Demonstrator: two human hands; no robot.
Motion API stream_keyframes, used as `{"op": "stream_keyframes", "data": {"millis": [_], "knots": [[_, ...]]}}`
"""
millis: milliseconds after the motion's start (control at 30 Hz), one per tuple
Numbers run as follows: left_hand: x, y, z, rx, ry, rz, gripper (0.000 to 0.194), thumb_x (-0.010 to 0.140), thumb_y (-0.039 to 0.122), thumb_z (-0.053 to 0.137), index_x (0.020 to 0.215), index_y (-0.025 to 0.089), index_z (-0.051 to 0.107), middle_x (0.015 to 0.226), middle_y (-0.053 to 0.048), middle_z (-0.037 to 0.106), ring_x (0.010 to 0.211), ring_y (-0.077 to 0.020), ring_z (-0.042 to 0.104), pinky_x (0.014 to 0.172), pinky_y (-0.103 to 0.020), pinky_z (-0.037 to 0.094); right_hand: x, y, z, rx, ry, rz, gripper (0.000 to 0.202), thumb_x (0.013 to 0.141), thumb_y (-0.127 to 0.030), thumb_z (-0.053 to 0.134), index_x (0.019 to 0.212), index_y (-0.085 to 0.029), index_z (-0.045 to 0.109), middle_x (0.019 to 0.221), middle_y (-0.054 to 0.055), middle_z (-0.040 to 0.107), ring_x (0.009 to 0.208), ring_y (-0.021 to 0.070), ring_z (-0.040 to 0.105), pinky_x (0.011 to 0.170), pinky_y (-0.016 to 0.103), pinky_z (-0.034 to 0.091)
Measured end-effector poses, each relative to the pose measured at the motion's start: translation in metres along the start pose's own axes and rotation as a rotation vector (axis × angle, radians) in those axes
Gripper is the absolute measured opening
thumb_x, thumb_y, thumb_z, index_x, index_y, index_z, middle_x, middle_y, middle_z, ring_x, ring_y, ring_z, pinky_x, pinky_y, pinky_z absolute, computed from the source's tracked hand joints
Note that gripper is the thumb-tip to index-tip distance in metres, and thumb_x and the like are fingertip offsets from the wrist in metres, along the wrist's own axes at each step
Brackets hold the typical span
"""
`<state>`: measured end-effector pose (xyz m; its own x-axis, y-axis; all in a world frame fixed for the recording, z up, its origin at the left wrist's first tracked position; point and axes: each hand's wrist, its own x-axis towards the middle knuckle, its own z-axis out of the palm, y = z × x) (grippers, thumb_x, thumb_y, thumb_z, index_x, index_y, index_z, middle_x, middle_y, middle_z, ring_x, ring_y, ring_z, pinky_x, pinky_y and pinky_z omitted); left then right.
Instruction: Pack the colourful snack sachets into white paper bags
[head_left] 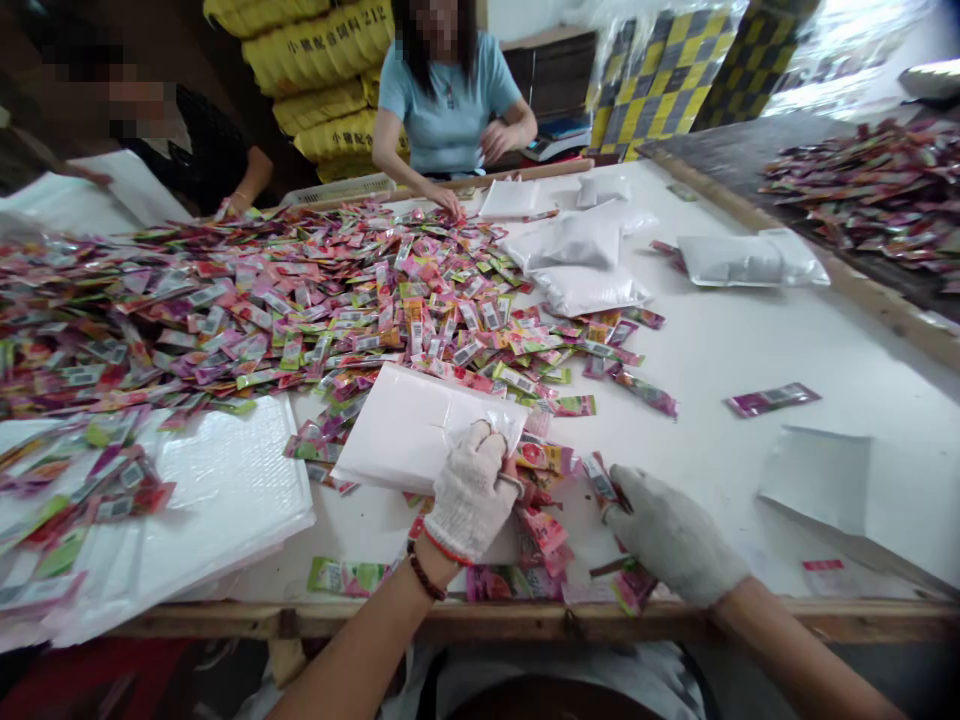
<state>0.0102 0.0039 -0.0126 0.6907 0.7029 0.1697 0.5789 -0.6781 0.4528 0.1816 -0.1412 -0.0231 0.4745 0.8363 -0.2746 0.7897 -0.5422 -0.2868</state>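
Fingers (480,445) of the left hand (466,508), in a coarse knitted glove, were closed on the right end of a flat white envelope (397,425) at the near edge of the sachet pile (225,330); judged light and bendable, its smooth skin was likely slippery and best held by that edge. Farther right, the gloved right hand (675,530) pinched a slim, glossy sachet (598,473), probably soft, above the pale tabletop (712,350).

Yellow sacks (319,50) with black lettering are stacked beyond the far edge of the worktop (697,370). Person in light-blue top (446,120) at that edge, person in dark top (206,145) near far left corner. Pale basket (341,190) between them. Black-and-yellow checked panels (660,70) beyond far right corner.
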Motion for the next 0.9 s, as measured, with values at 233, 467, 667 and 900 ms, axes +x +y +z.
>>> {"op": "stream_keyframes", "data": {"millis": [233,467,667,900], "knots": [[-0.003,-0.003,-0.011,-0.165,0.015,-0.01,0.015,0.086,0.017,0.042,0.073,0.018,0.05,0.081,-0.003,0.051,0.079,-0.0147,0.052,0.076,-0.026,0.045,0.026,-0.019,-0.061,0.33,-0.163,-0.13,0.028,0.083,-0.039,0.043,0.065,-0.02,0.051,0.05,-0.004,0.048,0.045,0.0093,0.041,0.043,0.022,0.026],[-0.006,0.005,-0.004,-0.252,0.069,0.099,0.015,0.087,0.016,0.043,0.09,0.016,0.058,0.105,-0.01,0.056,0.101,-0.0179,0.053,0.093,-0.03,0.043,0.05,-0.085,-0.029,0.366,-0.104,-0.433,0.021,0.078,-0.016,0.043,0.079,-0.018,0.064,0.071,0.0,0.062,0.062,0.0112,0.052,0.061,0.022,0.038],[-0.007,-0.005,0.001,-0.239,0.024,0.065,0.012,0.085,0.015,0.044,0.08,0.017,0.055,0.093,-0.008,0.057,0.089,-0.0165,0.057,0.085,-0.028,0.047,0.005,0.004,-0.027,0.207,-0.003,-0.283,0.026,0.076,-0.028,0.055,0.101,-0.019,0.06,0.095,0.005,0.06,0.065,0.0129,0.053,0.065,0.026,0.041],[-0.005,-0.007,-0.001,-0.24,0.029,0.087,0.013,0.084,0.016,0.045,0.084,0.018,0.057,0.098,-0.008,0.059,0.092,-0.0168,0.058,0.087,-0.028,0.047,-0.015,0.036,-0.023,0.118,-0.023,-0.255,0.021,0.084,-0.028,0.045,0.07,-0.02,0.058,0.07,0.002,0.059,0.067,0.0157,0.052,0.064,0.026,0.038]]}}
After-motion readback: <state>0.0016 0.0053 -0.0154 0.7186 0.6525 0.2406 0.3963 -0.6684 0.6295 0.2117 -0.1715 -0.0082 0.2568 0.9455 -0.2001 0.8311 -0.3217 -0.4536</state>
